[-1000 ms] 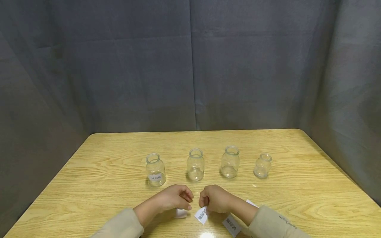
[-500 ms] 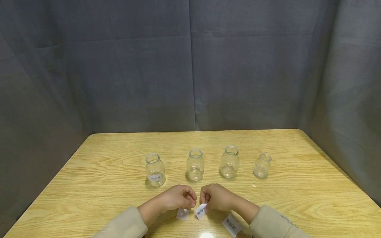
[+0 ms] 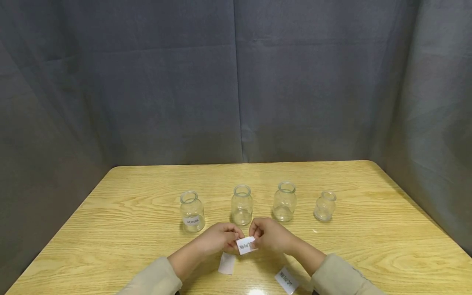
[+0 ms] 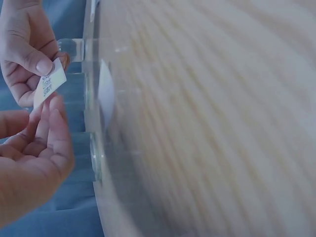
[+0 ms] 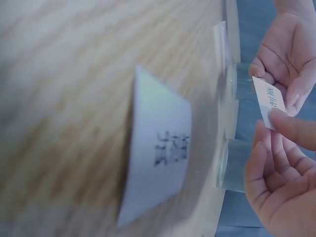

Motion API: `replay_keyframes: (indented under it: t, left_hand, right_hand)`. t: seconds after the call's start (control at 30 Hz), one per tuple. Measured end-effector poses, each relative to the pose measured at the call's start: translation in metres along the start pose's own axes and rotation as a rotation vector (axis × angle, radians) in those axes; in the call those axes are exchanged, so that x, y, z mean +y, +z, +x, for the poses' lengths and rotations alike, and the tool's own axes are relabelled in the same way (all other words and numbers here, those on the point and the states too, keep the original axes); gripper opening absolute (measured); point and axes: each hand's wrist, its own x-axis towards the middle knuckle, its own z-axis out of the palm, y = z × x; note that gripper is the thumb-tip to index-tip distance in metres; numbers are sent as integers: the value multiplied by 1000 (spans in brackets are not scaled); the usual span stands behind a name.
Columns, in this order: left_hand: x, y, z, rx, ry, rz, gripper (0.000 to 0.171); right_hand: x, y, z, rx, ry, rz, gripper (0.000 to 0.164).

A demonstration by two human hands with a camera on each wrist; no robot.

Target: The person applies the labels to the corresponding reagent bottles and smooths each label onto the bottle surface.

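Between my hands is a small white paper label with dark printed lettering, raised over the table in front of the jars. My right hand pinches one end, with the thumb lying over the printed face in the right wrist view. At the opposite edge are the thumb and curled fingertips of my left hand, close around its corners. A blank white slip lies on the table below my left hand. Another printed label rests near my right sleeve and shows large in the right wrist view.
Several clear glass jars stand in a row behind my hands: a left jar with a label on its front, two unlabelled middle jars, and a smaller right jar. Dark grey curtains surround the wooden table.
Both hands have come together, and the label has risen up and away from me, turning more level. The left fingers now meet its edge. The blank slip stays on the table.
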Motion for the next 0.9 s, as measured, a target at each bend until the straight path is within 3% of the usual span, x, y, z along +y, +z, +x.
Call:
replay_keyframes:
  t: [0.3, 0.7, 0.9]
  left_hand:
    - [3, -1, 1, 51, 27, -59, 17]
    - [8, -1, 0, 72, 65, -95, 18]
    - [10, 0, 1, 121, 111, -160, 17]
  right_hand:
    - [-2, -3, 2, 38, 6, 155, 16]
    - [-5, -6, 0, 121, -25, 224, 18]
    - [-7, -8, 0, 155, -10, 293, 19]
